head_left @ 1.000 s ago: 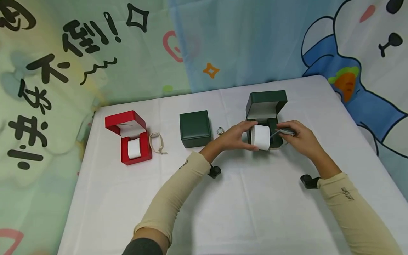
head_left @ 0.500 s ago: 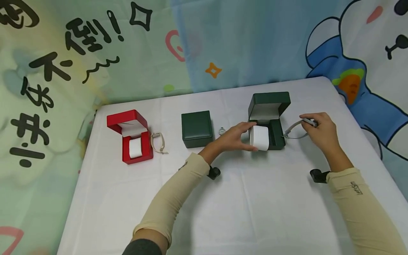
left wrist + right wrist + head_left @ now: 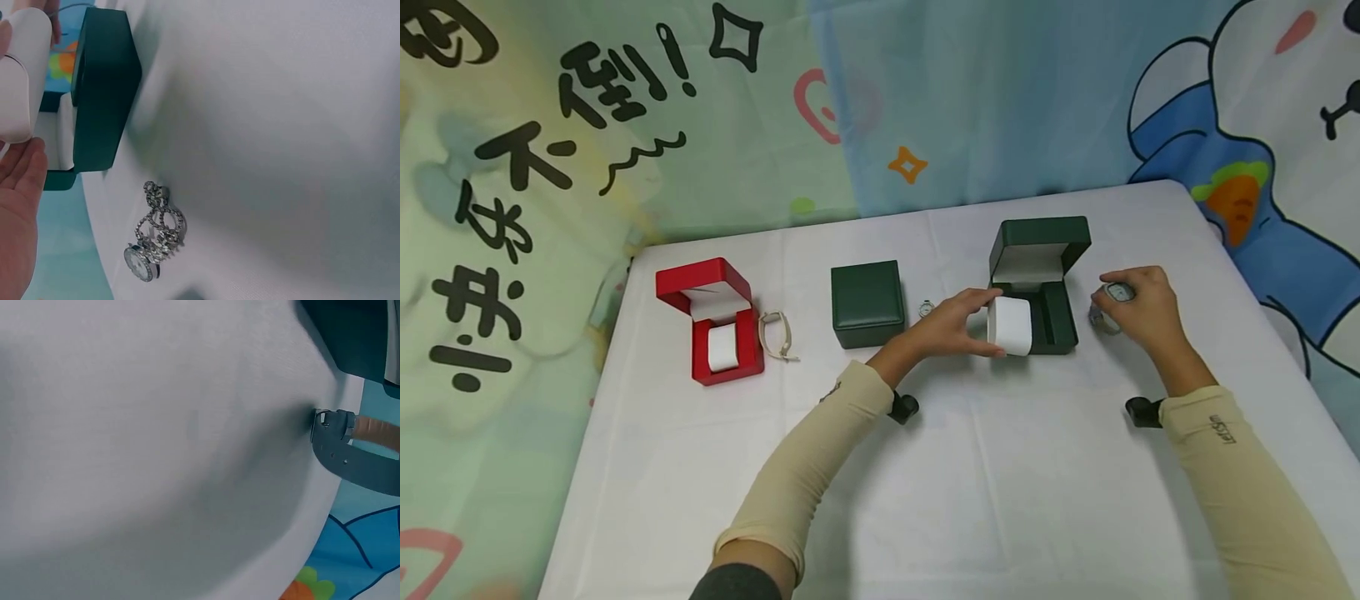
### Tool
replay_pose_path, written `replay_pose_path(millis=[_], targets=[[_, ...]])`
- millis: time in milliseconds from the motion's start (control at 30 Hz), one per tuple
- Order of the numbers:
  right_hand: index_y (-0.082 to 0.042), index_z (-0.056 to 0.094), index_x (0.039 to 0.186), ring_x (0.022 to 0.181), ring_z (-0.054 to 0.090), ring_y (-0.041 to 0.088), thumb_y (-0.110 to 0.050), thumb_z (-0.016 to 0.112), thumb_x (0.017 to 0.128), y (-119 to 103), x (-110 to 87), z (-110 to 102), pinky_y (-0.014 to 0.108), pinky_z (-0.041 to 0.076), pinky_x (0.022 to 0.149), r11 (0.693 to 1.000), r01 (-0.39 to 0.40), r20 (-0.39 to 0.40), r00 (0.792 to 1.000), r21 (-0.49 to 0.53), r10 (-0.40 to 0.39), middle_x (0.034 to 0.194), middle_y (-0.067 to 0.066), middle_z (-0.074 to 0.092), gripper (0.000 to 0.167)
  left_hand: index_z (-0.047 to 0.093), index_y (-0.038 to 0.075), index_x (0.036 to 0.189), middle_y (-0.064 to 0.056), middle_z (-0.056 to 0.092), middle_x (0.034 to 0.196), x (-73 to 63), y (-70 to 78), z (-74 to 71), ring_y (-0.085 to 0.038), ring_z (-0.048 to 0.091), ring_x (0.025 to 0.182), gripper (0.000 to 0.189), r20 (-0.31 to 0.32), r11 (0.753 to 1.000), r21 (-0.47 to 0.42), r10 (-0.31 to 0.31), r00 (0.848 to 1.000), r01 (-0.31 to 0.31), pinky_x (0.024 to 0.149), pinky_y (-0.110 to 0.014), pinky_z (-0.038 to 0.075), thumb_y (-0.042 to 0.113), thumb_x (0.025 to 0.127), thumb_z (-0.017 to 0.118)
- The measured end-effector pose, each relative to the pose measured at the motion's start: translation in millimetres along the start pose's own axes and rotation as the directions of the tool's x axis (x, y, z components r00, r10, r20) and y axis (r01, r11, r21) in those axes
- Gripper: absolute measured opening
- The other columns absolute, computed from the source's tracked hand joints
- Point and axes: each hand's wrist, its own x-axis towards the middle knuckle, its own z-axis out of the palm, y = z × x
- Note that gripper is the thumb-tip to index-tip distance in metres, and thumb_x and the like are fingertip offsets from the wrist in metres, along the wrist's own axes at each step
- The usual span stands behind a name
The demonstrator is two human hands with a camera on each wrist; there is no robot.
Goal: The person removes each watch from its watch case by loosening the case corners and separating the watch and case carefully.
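In the head view my left hand (image 3: 958, 323) holds a white watch cushion (image 3: 1009, 325) between thumb and fingers, over the left part of an open dark green watch box (image 3: 1054, 321). The left wrist view shows the rounded cushion (image 3: 19, 75) close up, beside the box's green lid (image 3: 103, 94). Right of the box, my right hand (image 3: 1150, 307) pinches a wristwatch (image 3: 1120, 292) with a grey strap. Its buckled strap (image 3: 359, 462) hangs down to the tablecloth in the right wrist view, where my right hand's fingers are out of frame.
A closed green box (image 3: 868, 304) stands left of my left hand. Beside it lies a small silver watch (image 3: 142, 262) with a chain-like bracelet. Farther left are an open red box (image 3: 727, 350) with a white cushion and a beige-strapped watch (image 3: 775, 335). White cloth (image 3: 925, 483) covers the table.
My right hand has carried the watch rightward from the cushion and away from the box, then turned it so the dial shows. My left hand has kept its hold on the cushion.
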Motion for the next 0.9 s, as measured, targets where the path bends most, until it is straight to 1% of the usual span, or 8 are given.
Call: replay_pose_path(millis=[233,267,300,433,500,533,700,900], targets=[[0.006,0.050,0.122,0.111,0.037,0.048,-0.023,0.057,0.089,2,0.2,9,0.058,0.040,0.088,0.999,-0.015,0.022,1.000,-0.031,0.015,0.121,0.031,0.033,0.044,0.030,0.008,0.142,-0.009,0.041,0.136,-0.3,-2.5,3.3,-0.021,0.044,0.122,0.085,-0.002,1.000,0.008,-0.010,1.000,0.010,0.096,-0.025,0.040,0.027,0.073,0.076],[0.009,0.049,0.121,0.112,0.036,0.050,-0.020,0.058,0.089,1,0.2,12,0.060,0.037,0.091,1.000,-0.004,0.024,1.000,-0.015,0.004,0.121,0.033,0.032,0.044,0.030,0.008,0.142,-0.009,0.041,0.136,-0.2,-2.8,3.9,-0.021,0.044,0.122,0.086,0.001,1.000,0.006,-0.010,1.000,0.010,0.097,-0.025,0.040,0.028,0.073,0.076],[0.009,0.050,0.121,0.111,0.038,0.049,-0.019,0.058,0.088,2,0.8,15,0.057,0.040,0.087,1.000,0.003,0.015,1.000,-0.031,-0.002,0.120,0.032,0.033,0.044,0.030,0.008,0.142,-0.009,0.041,0.136,-0.1,-2.9,4.4,-0.021,0.044,0.123,0.086,0.003,1.000,0.005,-0.010,1.000,0.010,0.097,-0.025,0.040,0.028,0.073,0.077],[0.011,0.050,0.118,0.109,0.039,0.048,-0.015,0.059,0.088,3,1.8,25,0.056,0.039,0.085,0.999,0.037,-0.024,0.999,-0.034,-0.038,0.117,0.033,0.034,0.041,0.030,0.008,0.142,-0.009,0.042,0.135,0.4,-2.9,6.1,-0.021,0.044,0.122,0.086,0.008,1.000,0.010,-0.007,1.000,0.006,0.096,-0.025,0.040,0.028,0.073,0.076],[0.012,0.049,0.119,0.109,0.039,0.049,-0.015,0.058,0.089,6,2.9,28,0.056,0.038,0.086,0.998,0.051,-0.030,0.998,-0.029,-0.052,0.117,0.033,0.034,0.041,0.030,0.008,0.142,-0.009,0.042,0.136,-0.1,-2.9,6.1,-0.020,0.045,0.122,0.086,0.009,1.000,0.017,-0.014,1.000,0.014,0.097,-0.025,0.040,0.028,0.073,0.076],[0.012,0.049,0.119,0.110,0.038,0.050,-0.015,0.057,0.090,7,3.5,28,0.058,0.035,0.090,0.998,0.056,-0.027,0.998,-0.014,-0.056,0.118,0.034,0.034,0.041,0.030,0.008,0.142,-0.009,0.042,0.136,-0.4,-3.0,6.1,-0.019,0.045,0.122,0.086,0.009,1.000,0.020,-0.020,1.000,0.019,0.097,-0.025,0.040,0.029,0.073,0.076],[0.016,0.046,0.120,0.113,0.034,0.051,-0.015,0.053,0.092,13,8.0,31,0.058,0.030,0.094,0.998,0.059,0.020,0.998,-0.018,-0.059,0.118,0.036,0.033,0.042,0.030,0.009,0.142,-0.008,0.042,0.136,-1.6,-4.4,6.0,-0.016,0.045,0.121,0.087,0.005,0.999,0.026,-0.038,0.999,0.038,0.097,-0.024,0.040,0.029,0.072,0.077],[0.019,0.045,0.117,0.109,0.033,0.052,-0.006,0.052,0.089,17,14.3,38,0.059,0.030,0.091,0.994,0.068,0.078,0.995,-0.085,-0.061,0.115,0.040,0.034,0.038,0.029,0.009,0.143,-0.008,0.042,0.136,-1.4,-7.1,5.9,-0.019,0.045,0.121,0.088,0.014,0.999,0.027,-0.041,0.999,0.040,0.096,-0.026,0.041,0.030,0.072,0.077]])
